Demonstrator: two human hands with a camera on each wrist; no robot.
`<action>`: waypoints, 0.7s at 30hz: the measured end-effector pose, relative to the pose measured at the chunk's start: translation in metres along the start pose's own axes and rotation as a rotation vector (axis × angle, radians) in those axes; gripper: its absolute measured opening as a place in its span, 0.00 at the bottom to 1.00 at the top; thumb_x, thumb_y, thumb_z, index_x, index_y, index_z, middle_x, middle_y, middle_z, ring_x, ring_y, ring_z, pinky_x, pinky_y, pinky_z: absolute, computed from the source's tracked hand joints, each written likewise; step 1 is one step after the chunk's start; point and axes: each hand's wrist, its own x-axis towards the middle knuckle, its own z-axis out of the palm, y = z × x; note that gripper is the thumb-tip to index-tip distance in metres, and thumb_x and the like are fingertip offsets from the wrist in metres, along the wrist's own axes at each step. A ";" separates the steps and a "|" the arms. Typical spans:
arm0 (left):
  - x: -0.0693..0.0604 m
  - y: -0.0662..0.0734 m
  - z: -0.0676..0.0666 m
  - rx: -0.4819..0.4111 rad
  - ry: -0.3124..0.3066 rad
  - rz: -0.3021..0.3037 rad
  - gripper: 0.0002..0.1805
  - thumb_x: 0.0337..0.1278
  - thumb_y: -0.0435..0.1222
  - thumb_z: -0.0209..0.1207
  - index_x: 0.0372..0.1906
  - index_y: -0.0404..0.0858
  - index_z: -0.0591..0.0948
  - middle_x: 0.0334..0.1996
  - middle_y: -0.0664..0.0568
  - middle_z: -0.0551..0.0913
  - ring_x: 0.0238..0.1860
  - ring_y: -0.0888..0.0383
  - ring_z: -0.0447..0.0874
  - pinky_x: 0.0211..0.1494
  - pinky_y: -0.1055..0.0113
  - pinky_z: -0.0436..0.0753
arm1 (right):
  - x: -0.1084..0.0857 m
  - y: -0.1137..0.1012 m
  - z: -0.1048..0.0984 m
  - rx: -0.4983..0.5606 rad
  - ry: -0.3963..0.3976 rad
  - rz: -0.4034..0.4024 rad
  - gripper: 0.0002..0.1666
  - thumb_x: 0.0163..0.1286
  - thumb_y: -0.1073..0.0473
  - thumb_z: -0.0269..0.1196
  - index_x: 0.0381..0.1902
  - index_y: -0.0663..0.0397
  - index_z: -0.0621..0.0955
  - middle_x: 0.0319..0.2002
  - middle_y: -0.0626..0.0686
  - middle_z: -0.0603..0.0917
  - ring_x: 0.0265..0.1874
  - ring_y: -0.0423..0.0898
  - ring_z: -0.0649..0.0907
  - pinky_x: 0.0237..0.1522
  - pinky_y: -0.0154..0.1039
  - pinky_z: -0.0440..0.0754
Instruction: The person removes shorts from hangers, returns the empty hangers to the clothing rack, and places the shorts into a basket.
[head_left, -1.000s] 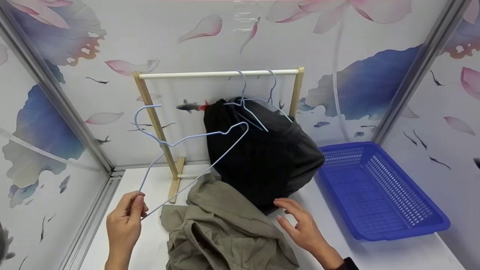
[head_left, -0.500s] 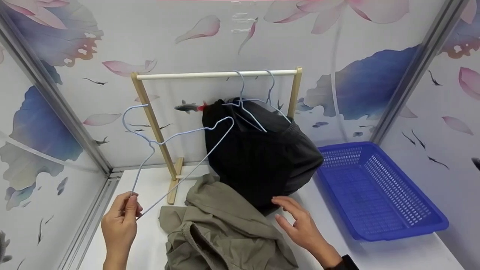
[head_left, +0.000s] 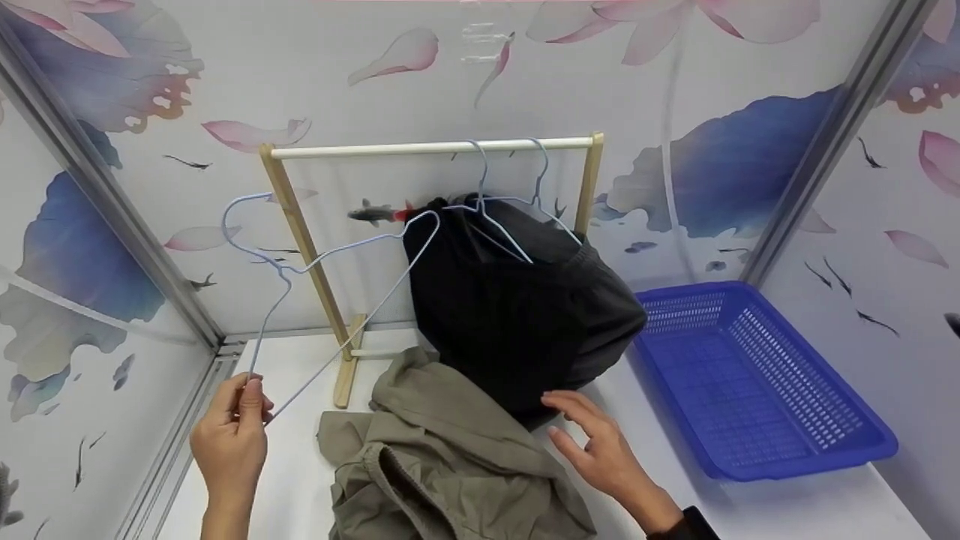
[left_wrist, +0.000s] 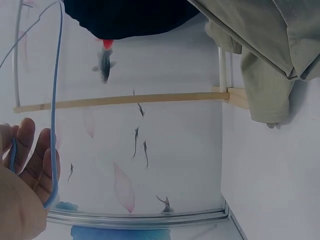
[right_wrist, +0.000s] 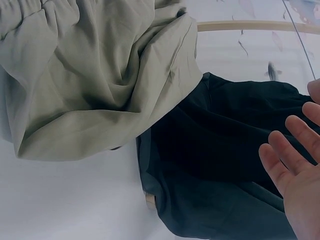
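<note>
My left hand (head_left: 234, 442) pinches one lower corner of a light blue wire hanger (head_left: 352, 244), its hook up at the left in front of the rack's left post. In the left wrist view the fingers of my left hand (left_wrist: 30, 165) curl round the wire (left_wrist: 53, 115). My right hand (head_left: 600, 450), fingers apart and holding nothing, is beside the lower edge of the black garment (head_left: 495, 322). An olive garment (head_left: 457, 450) with an elastic waistband lies crumpled between my hands. The right wrist view has my right hand (right_wrist: 300, 165) in front of the dark cloth (right_wrist: 215, 145).
A rack with a white rail (head_left: 375, 151) and wooden posts stands at the back; two blue hangers (head_left: 484, 180) carrying dark garments hang on its right half. A blue perforated basket (head_left: 814, 360) is on the right of the white table (head_left: 300, 480). Patterned panels enclose the table.
My left hand and the hanger have moved left and slightly up. My right hand and the garments have hardly moved.
</note>
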 end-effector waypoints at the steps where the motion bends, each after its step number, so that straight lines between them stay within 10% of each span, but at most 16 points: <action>1: 0.001 0.001 0.001 0.001 0.007 0.006 0.05 0.71 0.28 0.61 0.40 0.30 0.86 0.20 0.49 0.83 0.21 0.79 0.75 0.28 0.86 0.72 | 0.000 0.000 0.000 0.003 -0.003 0.003 0.28 0.60 0.76 0.70 0.60 0.60 0.83 0.56 0.57 0.85 0.53 0.50 0.85 0.44 0.44 0.84; 21: 0.010 0.025 0.021 0.018 0.129 0.085 0.04 0.66 0.27 0.65 0.39 0.31 0.89 0.23 0.46 0.88 0.25 0.86 0.74 0.32 0.89 0.71 | -0.002 -0.001 -0.002 -0.003 -0.003 -0.009 0.28 0.60 0.76 0.70 0.59 0.55 0.84 0.55 0.60 0.85 0.55 0.51 0.84 0.45 0.40 0.84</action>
